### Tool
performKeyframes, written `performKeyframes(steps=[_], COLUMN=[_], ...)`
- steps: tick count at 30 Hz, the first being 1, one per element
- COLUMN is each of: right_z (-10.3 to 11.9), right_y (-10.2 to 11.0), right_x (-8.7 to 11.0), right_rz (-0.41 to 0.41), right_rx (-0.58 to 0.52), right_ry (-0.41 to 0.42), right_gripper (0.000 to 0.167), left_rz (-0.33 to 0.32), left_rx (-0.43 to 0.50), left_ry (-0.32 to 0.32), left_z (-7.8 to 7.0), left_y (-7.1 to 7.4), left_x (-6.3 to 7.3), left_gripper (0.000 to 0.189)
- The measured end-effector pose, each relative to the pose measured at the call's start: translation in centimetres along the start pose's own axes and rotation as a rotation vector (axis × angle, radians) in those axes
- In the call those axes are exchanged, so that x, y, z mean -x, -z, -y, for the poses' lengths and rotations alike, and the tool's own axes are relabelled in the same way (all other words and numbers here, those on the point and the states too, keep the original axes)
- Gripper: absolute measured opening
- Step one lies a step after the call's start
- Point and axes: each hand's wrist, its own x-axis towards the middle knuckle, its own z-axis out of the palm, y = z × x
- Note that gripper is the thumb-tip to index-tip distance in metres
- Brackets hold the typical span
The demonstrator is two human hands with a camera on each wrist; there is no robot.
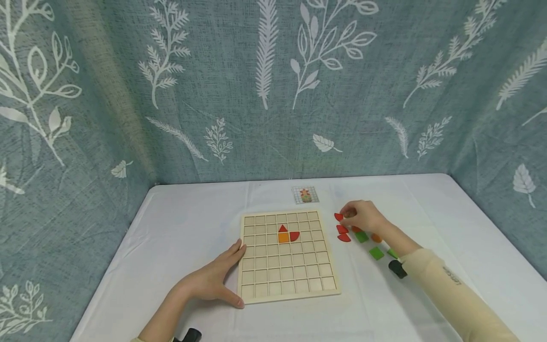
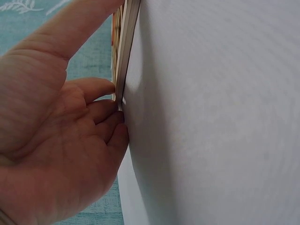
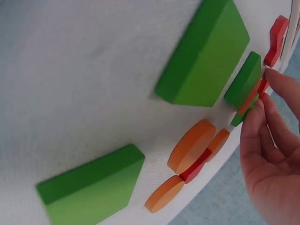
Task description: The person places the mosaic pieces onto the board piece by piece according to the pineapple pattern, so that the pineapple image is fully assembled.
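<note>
A wooden grid board (image 1: 273, 275) lies on the white table. My left hand (image 1: 209, 278) rests against its left side, fingers spread along the edge and thumb by the near left corner; the left wrist view shows the fingertips at the board's rim (image 2: 125, 51). Set in the grid are a red triangle (image 1: 282, 229), an orange square (image 1: 284, 237) and a red quarter-circle (image 1: 294, 236). Right of the board, my right hand (image 1: 363, 216) pinches a small red piece (image 3: 263, 86) between thumb and fingers, its shape mostly hidden. Other red quarter-circles (image 1: 342, 229) lie beside the fingertips.
Green pieces (image 1: 376, 253) and orange pieces (image 1: 376, 238) lie under and beside the right forearm. A small picture card (image 1: 305, 194) with a printed grid lies behind the board. A patterned blue-green curtain (image 1: 273, 142) hangs around the table's back and sides.
</note>
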Motion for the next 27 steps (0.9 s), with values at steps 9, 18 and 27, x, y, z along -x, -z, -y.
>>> performKeyframes(steps=[9, 18, 27], right_z=[0.0, 1.3, 4.4], right_y=[-0.3, -1.5, -3.3], right_x=[0.0, 0.1, 0.4], right_rz=[-0.043, -0.067, -0.039], right_rx=[-0.094, -0.374, -0.537], right_ry=[0.004, -0.109, -0.137], right_gripper=[0.028, 0.037, 0.038], left_rz=[-0.001, -0.011, -0.007], left_rx=[0.006, 0.003, -0.002], left_ry=[0.009, 0.019, 0.020], left_z=[0.1, 0.0, 0.0], left_y=[-0.1, -0.1, -0.1], left_x=[-0.1, 0.0, 0.0], left_gripper=[0.126, 0.125, 0.125])
